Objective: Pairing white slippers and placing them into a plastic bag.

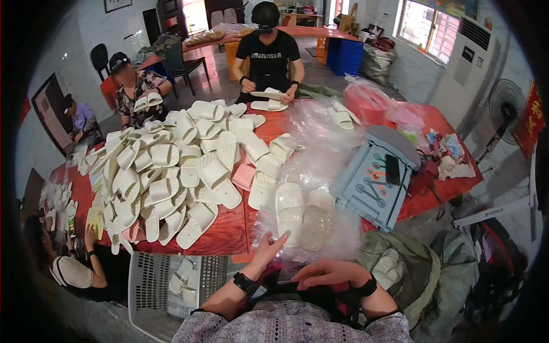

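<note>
A pair of cream slide slippers lies in front of me on clear plastic bags. The left slipper (pixel 289 207) shows plainly, while the right slipper (pixel 317 220) looks duller beneath the film. My left hand (pixel 267 250) reaches to the heel end of the left slipper, a finger stretched out against it or the plastic. Closer to my body, my right hand (pixel 326 272) is held palm down with fingers extended and nothing in them. Spread around the pair are the clear plastic bags (pixel 317 154), which run to the table's front edge.
A large heap of cream slippers (pixel 166 166) covers the red table (pixel 229 243) at left. Right of the bags stands a grey plastic case (pixel 372 177) with a phone. Below are a grey basket (pixel 171 257) and a green sack (pixel 423 268), both holding slippers. Several people work around the table.
</note>
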{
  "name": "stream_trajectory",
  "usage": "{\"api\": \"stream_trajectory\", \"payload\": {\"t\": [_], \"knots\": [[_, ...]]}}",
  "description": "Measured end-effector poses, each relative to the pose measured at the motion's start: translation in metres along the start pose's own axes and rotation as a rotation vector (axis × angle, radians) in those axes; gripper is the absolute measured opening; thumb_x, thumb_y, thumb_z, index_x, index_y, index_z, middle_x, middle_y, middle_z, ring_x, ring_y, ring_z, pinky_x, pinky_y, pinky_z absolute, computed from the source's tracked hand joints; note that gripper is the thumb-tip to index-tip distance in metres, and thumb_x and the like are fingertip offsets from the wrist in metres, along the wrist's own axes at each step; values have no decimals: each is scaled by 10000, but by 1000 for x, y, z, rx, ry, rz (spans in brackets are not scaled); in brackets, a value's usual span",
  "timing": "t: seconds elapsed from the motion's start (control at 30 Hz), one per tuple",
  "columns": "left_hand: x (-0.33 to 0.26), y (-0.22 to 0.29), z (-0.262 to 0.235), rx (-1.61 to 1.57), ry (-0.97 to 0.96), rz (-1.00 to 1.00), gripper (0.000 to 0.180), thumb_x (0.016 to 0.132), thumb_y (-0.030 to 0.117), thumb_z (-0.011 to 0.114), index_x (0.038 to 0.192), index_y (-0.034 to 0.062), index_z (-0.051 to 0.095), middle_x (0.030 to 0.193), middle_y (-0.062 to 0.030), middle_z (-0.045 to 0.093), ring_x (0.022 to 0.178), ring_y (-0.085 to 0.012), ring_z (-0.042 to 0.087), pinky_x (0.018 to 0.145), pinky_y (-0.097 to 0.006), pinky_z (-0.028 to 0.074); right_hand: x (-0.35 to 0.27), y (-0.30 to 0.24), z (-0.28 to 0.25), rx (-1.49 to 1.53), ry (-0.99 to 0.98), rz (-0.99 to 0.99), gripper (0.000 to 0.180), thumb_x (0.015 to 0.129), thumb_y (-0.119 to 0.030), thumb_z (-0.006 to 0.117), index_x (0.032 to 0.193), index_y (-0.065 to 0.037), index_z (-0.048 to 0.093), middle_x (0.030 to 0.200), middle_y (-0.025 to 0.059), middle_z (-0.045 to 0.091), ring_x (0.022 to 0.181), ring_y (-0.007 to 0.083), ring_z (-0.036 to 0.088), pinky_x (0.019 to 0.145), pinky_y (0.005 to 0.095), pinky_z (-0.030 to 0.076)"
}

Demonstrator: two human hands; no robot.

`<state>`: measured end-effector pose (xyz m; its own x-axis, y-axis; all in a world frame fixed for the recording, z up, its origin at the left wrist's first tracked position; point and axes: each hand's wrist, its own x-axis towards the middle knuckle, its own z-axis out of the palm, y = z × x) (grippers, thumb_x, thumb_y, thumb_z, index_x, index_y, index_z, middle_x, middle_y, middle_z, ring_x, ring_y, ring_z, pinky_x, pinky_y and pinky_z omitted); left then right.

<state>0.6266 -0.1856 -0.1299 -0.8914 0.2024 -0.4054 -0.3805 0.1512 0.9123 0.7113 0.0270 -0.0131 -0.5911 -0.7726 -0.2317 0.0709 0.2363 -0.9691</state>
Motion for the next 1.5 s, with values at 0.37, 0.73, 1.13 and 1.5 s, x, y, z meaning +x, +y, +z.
{"api": "stream_trajectory", "payload": {"t": [0.37,0.73,1.13,1.5], "knots": [[5,-25,-14,-619,-497,-269,384,821,-88,483,1202,-40,492,1039,-145,626,827,-200,617,667,-285,513,9,154,-29,-721,1230,331,609,772,-334,728,1234,0,513,1135,240,554,1051,379,548,876,440,463],[-38,22,4,-524,-518,-510,252,902,230,655,1070,52,596,838,13,607,637,-62,537,486,-214,414,32,103,6,-304,570,-65,565,783,-246,708,1259,-22,501,1158,179,515,910,305,601,792,376,499],[-97,28,-76,-612,-257,-313,318,869,140,653,1128,-34,591,1000,-86,656,796,-139,624,660,-226,488,49,48,-5,200,645,-112,238,876,-155,655,1079,-32,653,1007,26,670,855,100,602,764,256,487],[-197,-192,-276,-1222,373,390,289,887,204,637,1120,42,581,949,-61,638,807,-160,593,740,-253,497,79,122,-68,-636,1143,-106,178,768,-73,654,944,-48,666,950,104,619,931,288,574,792,381,463]]}}
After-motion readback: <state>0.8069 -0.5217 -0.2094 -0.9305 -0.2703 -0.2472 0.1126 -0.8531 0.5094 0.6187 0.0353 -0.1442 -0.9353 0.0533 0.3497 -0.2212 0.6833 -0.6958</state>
